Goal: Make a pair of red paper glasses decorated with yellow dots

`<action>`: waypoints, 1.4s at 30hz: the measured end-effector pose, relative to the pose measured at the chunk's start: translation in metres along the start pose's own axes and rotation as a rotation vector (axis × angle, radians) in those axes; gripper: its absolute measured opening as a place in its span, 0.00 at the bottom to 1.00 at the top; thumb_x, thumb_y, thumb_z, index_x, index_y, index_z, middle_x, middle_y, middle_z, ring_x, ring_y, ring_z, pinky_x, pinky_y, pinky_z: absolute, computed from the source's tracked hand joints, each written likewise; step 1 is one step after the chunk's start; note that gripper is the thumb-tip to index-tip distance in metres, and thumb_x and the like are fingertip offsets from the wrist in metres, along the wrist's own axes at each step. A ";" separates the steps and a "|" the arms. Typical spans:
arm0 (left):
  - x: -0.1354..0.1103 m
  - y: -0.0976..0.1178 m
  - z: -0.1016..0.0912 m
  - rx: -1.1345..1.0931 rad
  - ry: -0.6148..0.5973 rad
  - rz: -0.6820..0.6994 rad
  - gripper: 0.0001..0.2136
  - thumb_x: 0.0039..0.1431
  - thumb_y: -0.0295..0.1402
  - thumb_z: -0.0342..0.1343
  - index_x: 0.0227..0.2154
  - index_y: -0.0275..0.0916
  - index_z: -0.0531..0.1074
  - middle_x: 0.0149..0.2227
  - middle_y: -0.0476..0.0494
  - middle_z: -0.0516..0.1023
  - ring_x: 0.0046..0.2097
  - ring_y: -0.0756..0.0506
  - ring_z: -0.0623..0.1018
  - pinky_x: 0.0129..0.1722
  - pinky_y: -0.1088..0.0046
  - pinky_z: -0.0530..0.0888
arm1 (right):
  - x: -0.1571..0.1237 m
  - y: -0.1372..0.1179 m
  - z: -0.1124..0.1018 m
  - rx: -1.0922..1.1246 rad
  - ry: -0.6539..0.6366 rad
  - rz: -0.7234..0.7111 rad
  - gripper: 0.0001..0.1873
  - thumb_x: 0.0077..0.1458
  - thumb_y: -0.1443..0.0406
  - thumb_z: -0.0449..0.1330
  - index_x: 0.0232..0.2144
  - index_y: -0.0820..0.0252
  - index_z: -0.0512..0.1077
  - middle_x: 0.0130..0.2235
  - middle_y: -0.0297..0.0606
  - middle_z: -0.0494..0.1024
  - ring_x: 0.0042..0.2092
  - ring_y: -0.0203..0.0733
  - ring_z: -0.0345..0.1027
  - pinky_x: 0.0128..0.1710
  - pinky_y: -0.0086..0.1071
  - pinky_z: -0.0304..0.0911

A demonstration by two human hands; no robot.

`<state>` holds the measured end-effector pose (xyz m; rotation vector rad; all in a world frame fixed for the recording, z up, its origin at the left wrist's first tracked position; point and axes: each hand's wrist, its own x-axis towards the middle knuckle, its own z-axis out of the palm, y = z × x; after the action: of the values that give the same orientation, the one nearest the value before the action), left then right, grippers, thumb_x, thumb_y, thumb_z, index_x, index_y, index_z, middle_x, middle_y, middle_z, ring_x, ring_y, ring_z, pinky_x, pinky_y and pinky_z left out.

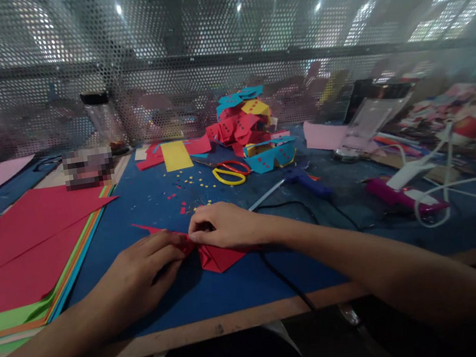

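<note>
Red folded paper (pixel 216 258) is lying on the blue desk (pixel 151 197) right under both hands. Its pointed tip is sticking out just beyond the left hand's knuckles, and its lower corner is showing below the right hand. The left hand (pixel 144 270) is resting flat on the paper, fingers stretched out close together and pressing down, gripping nothing. The right hand (pixel 222 225) is curling, its fingertips bunched narrow and pinching the paper's fold where they are meeting the left fingertips. A black cable (pixel 287 281) is running under the right wrist toward the desk's near edge. Just beyond the right hand, tiny paper bits (pixel 190 187) are lying scattered. Farther beyond them, scissors (pixel 230 172) with red and yellow handles are lying beside a yellow strip (pixel 176 155). A heap of cut pieces (pixel 244 121) in red, blue and yellow is sitting well beyond the right hand, against a perforated screen (pixel 220 56). To the right of the right hand, a blue tool (pixel 308 183) and a purple tool (pixel 395 195) are lying apart. Left of the left hand, a stack of coloured sheets (pixel 28 245) is lying with red on top.
</note>
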<state>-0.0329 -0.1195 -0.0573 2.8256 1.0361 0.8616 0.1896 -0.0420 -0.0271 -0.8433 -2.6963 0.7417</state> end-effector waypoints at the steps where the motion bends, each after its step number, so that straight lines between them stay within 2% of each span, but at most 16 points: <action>1: 0.000 0.000 0.000 -0.001 -0.005 -0.002 0.10 0.67 0.26 0.50 0.43 0.38 0.77 0.49 0.39 0.82 0.49 0.44 0.82 0.46 0.68 0.80 | 0.000 0.000 0.000 0.007 0.001 0.006 0.08 0.60 0.66 0.60 0.36 0.61 0.80 0.36 0.38 0.80 0.37 0.39 0.70 0.36 0.29 0.58; 5: -0.002 0.000 -0.001 0.001 -0.023 -0.006 0.10 0.67 0.26 0.50 0.44 0.38 0.76 0.48 0.39 0.81 0.49 0.43 0.81 0.47 0.68 0.79 | -0.001 -0.002 0.000 0.046 -0.010 0.049 0.07 0.55 0.68 0.62 0.37 0.62 0.78 0.33 0.36 0.79 0.33 0.37 0.70 0.32 0.28 0.58; 9: -0.001 0.000 0.000 -0.012 -0.045 -0.021 0.09 0.68 0.27 0.50 0.45 0.39 0.74 0.48 0.40 0.81 0.49 0.43 0.81 0.47 0.67 0.79 | -0.002 -0.003 0.000 0.026 -0.024 0.020 0.07 0.53 0.70 0.60 0.35 0.61 0.77 0.35 0.36 0.79 0.34 0.37 0.70 0.33 0.28 0.58; 26: 0.002 0.004 -0.004 -0.117 -0.047 -0.101 0.09 0.66 0.26 0.51 0.44 0.40 0.75 0.45 0.41 0.81 0.46 0.44 0.82 0.43 0.70 0.79 | -0.001 -0.007 -0.001 0.012 -0.039 0.066 0.07 0.54 0.68 0.60 0.35 0.61 0.77 0.34 0.36 0.79 0.34 0.37 0.70 0.32 0.29 0.58; 35: 0.000 0.000 -0.001 -0.106 -0.077 -0.078 0.08 0.68 0.26 0.50 0.43 0.39 0.74 0.46 0.40 0.79 0.47 0.45 0.80 0.45 0.70 0.77 | 0.000 -0.008 0.001 -0.014 -0.022 0.080 0.07 0.53 0.68 0.61 0.35 0.60 0.77 0.34 0.35 0.78 0.33 0.36 0.69 0.32 0.28 0.57; 42: 0.000 0.003 -0.003 -0.084 -0.070 -0.073 0.09 0.68 0.27 0.49 0.40 0.38 0.75 0.45 0.39 0.79 0.44 0.45 0.81 0.42 0.70 0.78 | -0.001 -0.010 0.002 -0.029 -0.010 0.079 0.06 0.52 0.67 0.60 0.34 0.59 0.75 0.34 0.35 0.78 0.34 0.36 0.69 0.32 0.28 0.57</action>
<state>-0.0321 -0.1225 -0.0544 2.7104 1.0603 0.7754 0.1852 -0.0507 -0.0239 -0.9603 -2.7030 0.7266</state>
